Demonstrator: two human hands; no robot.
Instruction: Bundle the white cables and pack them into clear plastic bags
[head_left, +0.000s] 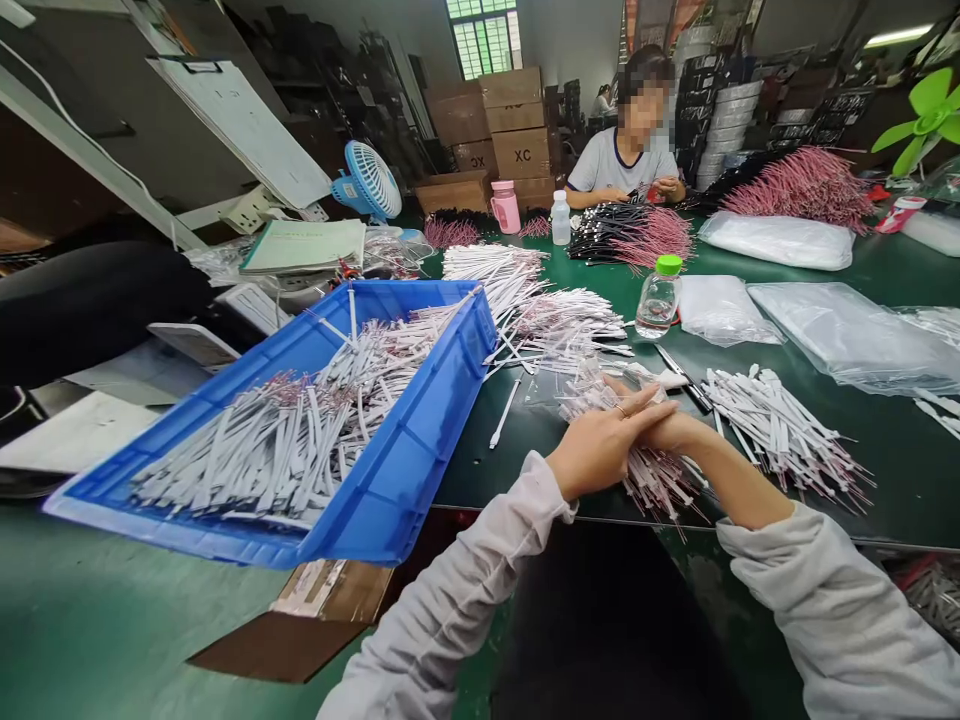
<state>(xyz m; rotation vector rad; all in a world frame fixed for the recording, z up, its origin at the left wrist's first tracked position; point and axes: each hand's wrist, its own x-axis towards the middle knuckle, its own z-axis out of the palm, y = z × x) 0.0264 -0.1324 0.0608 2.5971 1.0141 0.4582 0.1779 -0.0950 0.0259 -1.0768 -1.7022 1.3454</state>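
Observation:
At the table's front edge, my left hand (596, 450) and my right hand (670, 432) are pressed together over a bundle of white cables (652, 485) with thin pinkish wire ends. The left fingers reach across the right hand, whose own fingers are mostly hidden. Both hands are closed around the bundle. Clear plastic film (581, 385) shows at its far end. Just right of my hands lies a loose pile of the same white cables (784, 430), with a pair of scissors or tweezers (684, 378) beside it. A single cable (506, 412) lies to the left.
A blue crate (420, 470) full of white cables stands at left, overhanging the table edge. Behind my hands are more cable piles (570, 320) and a green-capped bottle (658, 300). Plastic bags (855, 330) lie at right. Across the table sits a person (622, 165) handling wires.

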